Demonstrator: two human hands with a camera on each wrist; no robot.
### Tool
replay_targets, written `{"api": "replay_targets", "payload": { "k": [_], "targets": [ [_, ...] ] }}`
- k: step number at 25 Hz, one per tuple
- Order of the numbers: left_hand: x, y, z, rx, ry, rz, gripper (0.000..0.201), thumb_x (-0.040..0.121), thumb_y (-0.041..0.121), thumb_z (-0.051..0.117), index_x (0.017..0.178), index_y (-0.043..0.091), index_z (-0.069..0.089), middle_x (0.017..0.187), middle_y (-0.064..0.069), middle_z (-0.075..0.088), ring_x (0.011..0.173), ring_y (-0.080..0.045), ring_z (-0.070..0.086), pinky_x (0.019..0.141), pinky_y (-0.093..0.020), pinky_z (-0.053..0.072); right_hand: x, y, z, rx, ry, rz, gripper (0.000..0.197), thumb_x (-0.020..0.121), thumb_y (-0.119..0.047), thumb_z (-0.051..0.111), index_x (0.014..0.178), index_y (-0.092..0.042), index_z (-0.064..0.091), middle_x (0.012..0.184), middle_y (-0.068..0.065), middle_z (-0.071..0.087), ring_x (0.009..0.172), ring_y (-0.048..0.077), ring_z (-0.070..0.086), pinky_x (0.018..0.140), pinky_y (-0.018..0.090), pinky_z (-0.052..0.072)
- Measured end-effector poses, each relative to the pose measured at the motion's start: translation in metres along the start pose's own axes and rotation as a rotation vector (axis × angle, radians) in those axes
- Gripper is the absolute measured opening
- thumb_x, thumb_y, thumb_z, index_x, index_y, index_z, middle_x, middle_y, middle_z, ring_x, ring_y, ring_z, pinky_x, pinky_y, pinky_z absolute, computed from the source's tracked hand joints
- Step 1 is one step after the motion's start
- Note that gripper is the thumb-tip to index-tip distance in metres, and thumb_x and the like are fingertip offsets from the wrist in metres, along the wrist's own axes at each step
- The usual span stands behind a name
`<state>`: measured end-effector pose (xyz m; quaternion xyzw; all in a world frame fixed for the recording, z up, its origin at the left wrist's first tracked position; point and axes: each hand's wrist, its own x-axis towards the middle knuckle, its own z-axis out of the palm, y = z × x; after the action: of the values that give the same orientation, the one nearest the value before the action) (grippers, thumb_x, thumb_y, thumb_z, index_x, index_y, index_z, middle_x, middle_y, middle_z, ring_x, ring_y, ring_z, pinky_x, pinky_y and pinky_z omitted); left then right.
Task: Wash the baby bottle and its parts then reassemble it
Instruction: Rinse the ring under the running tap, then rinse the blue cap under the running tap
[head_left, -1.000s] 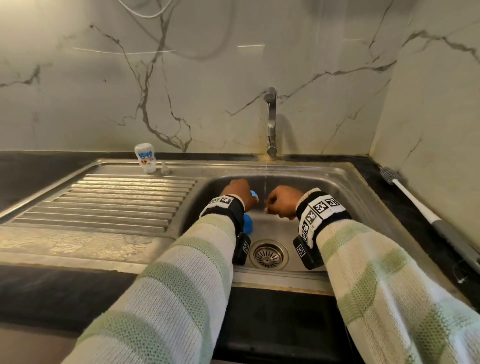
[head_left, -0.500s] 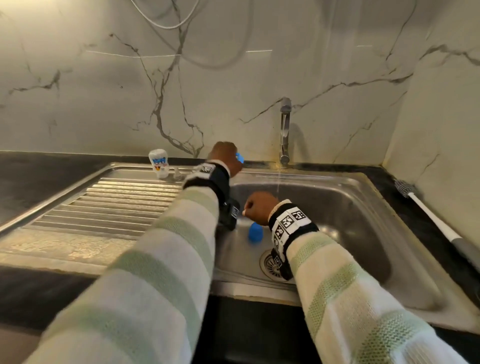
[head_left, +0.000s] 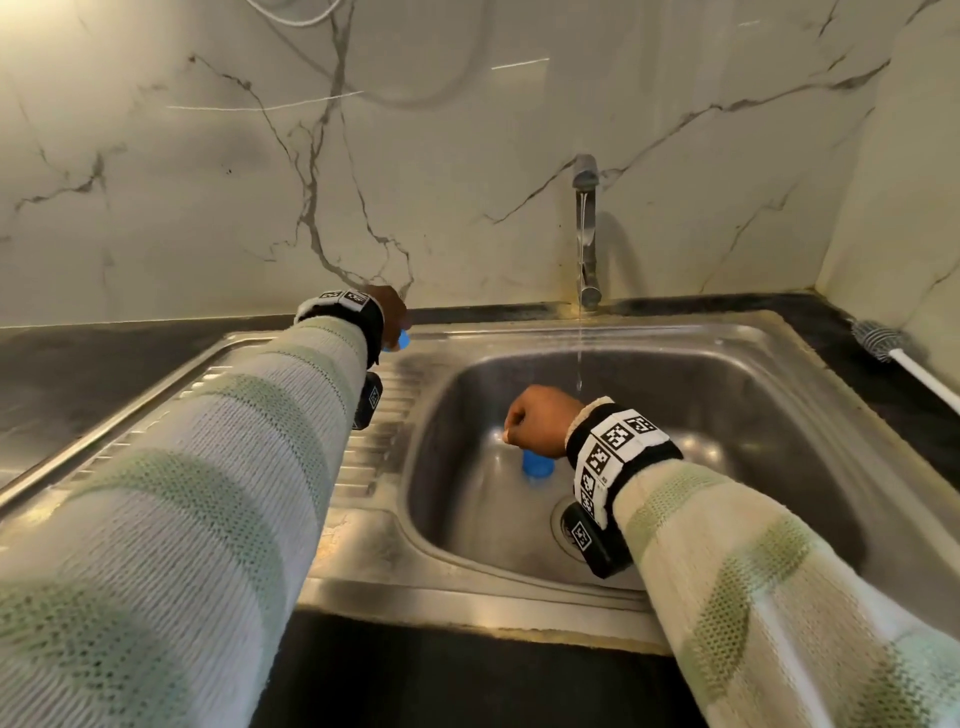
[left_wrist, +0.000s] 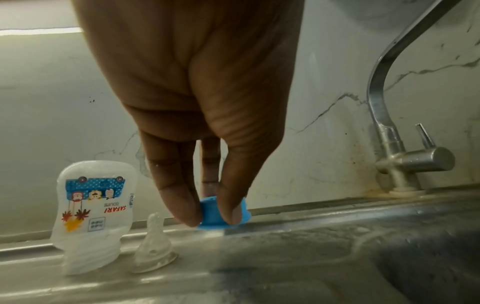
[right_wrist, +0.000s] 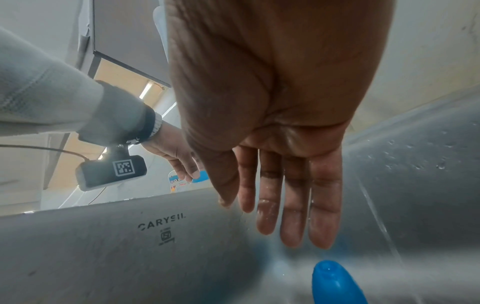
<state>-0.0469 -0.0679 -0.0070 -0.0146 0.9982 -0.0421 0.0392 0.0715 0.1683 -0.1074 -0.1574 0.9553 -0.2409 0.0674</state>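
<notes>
My left hand (left_wrist: 213, 214) pinches a blue screw ring (left_wrist: 223, 211) between thumb and fingers, right at the sink's back ledge (left_wrist: 324, 214). Left of it on the ledge stand the clear baby bottle (left_wrist: 94, 209), upside down, and the clear nipple (left_wrist: 154, 244). In the head view my left hand (head_left: 389, 317) hides both; only the ring (head_left: 402, 340) peeks out. My right hand (right_wrist: 293, 195) hangs in the basin with wet, straight fingers and holds nothing. Just below it stands a blue cap (right_wrist: 335, 283), also the blue cap (head_left: 536, 464) by the drain.
The tap (head_left: 585, 234) runs a thin stream into the steel basin (head_left: 727, 415). The drain (head_left: 563, 519) lies under my right wrist. A ribbed drainboard (head_left: 374, 457) spreads left. A bottle brush (head_left: 904, 364) lies on the dark counter at the right wall.
My left hand has carried the blue ring out of the basin, up and left to the back ledge. My right hand has stayed low in the basin over the blue cap.
</notes>
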Motion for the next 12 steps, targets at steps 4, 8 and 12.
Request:
{"api": "replay_targets", "payload": {
  "k": [4, 8, 12],
  "targets": [
    [0.018, -0.007, 0.002, -0.03, -0.046, -0.036, 0.039, 0.078, 0.015, 0.077, 0.116, 0.02, 0.07, 0.082, 0.002, 0.066, 0.086, -0.027, 0.071, 0.087, -0.041, 0.058, 0.001, 0.001, -0.001, 0.007, -0.009, 0.003, 0.02, 0.091, -0.022, 0.063, 0.096, -0.008, 0.076, 0.096, 0.007, 0.074, 0.089, 0.021, 0.068, 0.075, 0.028, 0.051],
    [0.043, -0.018, 0.015, -0.027, -0.088, -0.085, 0.05, 0.056, 0.029, 0.076, 0.105, 0.038, 0.072, 0.085, 0.008, 0.069, 0.079, -0.025, 0.072, 0.082, -0.043, 0.058, -0.001, 0.001, -0.001, 0.034, -0.031, 0.021, 0.02, 0.092, -0.021, 0.062, 0.097, -0.007, 0.075, 0.097, 0.009, 0.073, 0.09, 0.023, 0.069, 0.086, 0.036, 0.057],
    [0.046, -0.015, 0.025, -0.067, -0.09, -0.093, 0.051, 0.06, 0.03, 0.076, 0.11, 0.033, 0.071, 0.097, 0.005, 0.068, 0.086, -0.025, 0.072, 0.086, -0.043, 0.057, -0.004, 0.0, -0.003, 0.053, -0.046, 0.036, 0.022, 0.093, -0.022, 0.062, 0.101, -0.006, 0.074, 0.099, 0.011, 0.073, 0.092, 0.025, 0.069, 0.087, 0.037, 0.057]
  ]
}}
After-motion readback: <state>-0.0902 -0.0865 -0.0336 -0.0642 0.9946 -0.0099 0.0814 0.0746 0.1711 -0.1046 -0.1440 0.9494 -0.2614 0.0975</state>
